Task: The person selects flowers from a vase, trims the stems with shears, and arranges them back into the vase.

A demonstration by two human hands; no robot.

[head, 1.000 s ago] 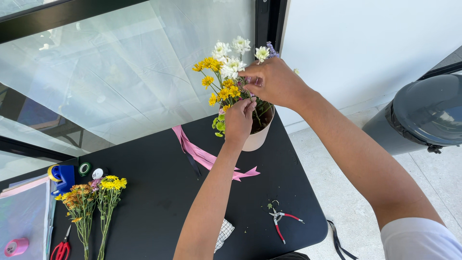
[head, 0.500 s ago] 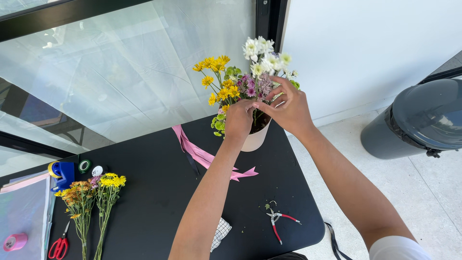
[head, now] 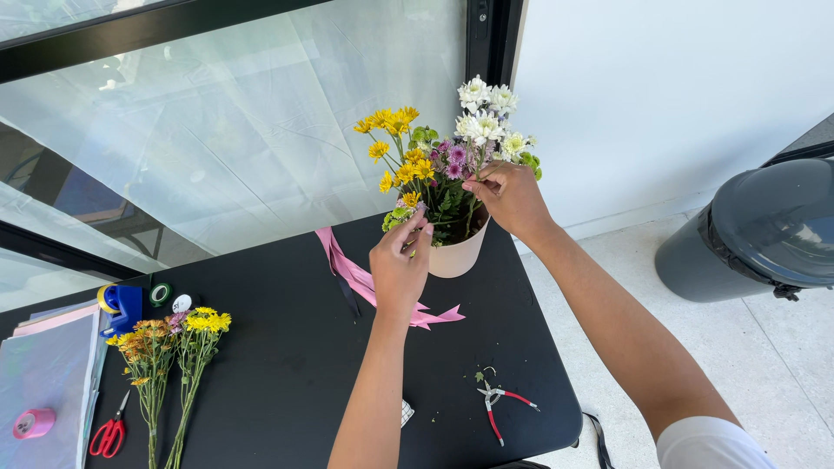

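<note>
Both hands (head: pixel 512 195) pinching stems — flower pot (head: pixel 459 254)

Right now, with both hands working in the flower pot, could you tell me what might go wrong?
1. The pot stands near the table's back edge; the right hand, gripping a stem high among the white flowers, could tip it.
2. The left hand presses by the yellow flowers; thin stems may snap.
3. The pink ribbon lies under the left forearm and might get dragged.
</note>
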